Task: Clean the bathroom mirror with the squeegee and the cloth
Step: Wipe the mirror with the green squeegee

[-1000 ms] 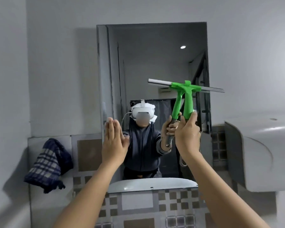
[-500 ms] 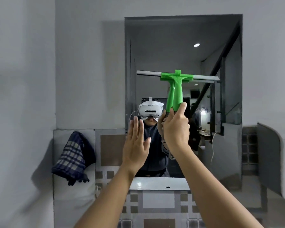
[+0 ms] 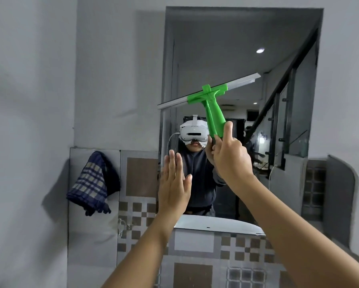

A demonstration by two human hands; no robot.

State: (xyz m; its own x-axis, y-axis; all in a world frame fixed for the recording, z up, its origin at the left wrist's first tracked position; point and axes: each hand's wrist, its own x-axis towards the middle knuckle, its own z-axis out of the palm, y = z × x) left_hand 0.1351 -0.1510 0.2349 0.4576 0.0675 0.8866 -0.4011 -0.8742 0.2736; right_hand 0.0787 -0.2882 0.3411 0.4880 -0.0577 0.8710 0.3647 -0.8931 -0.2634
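Our right hand (image 3: 229,161) grips green plastic squeegee (image 3: 212,102), blade tilted on rectangular wall mirror (image 3: 247,48) | our left hand (image 3: 173,188) flat, fingers together, empty | checked blue cloth (image 3: 92,183) hangs left

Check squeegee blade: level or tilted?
Tilted. The squeegee blade's right end sits higher than its left, held by the right hand against the mirror.

Right hand (image 3: 230,161) raised, fist wrapped tight, thumb pointing up (arm fully outstretched); left hand (image 3: 173,188) flat, fingers together, palm forward.
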